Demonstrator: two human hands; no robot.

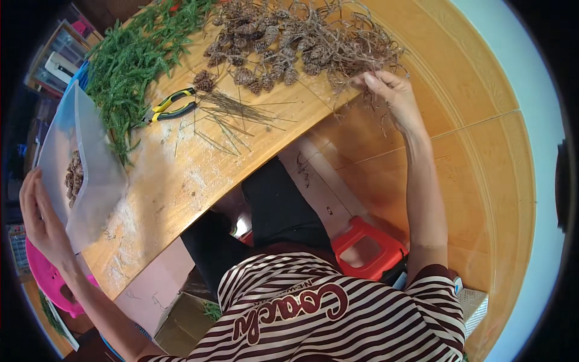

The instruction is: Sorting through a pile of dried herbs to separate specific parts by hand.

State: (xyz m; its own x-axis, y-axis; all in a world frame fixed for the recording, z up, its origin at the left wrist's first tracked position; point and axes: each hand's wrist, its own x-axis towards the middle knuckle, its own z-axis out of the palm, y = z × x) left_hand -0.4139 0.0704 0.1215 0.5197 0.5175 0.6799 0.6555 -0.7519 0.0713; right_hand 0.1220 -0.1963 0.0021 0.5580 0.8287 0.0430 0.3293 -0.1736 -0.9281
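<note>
My left hand is at the outer side of a translucent white plastic container, its fingers against the edge; the thumb is hard to make out. Brown pine cones show inside that container. At the far right table edge, my right hand pinches thin, curly brown stems between thumb and fingers. These stems run into a tangled heap of wired pine cones. A single pine cone lies just in front of the heap.
Pliers with yellow-and-black handles lie beside scattered thin wire stems. Green artificial pine sprigs cover the table's far left. Whitish crumbs dust the wooden table. Below are a red plastic stool, a cardboard box and a pink plastic piece.
</note>
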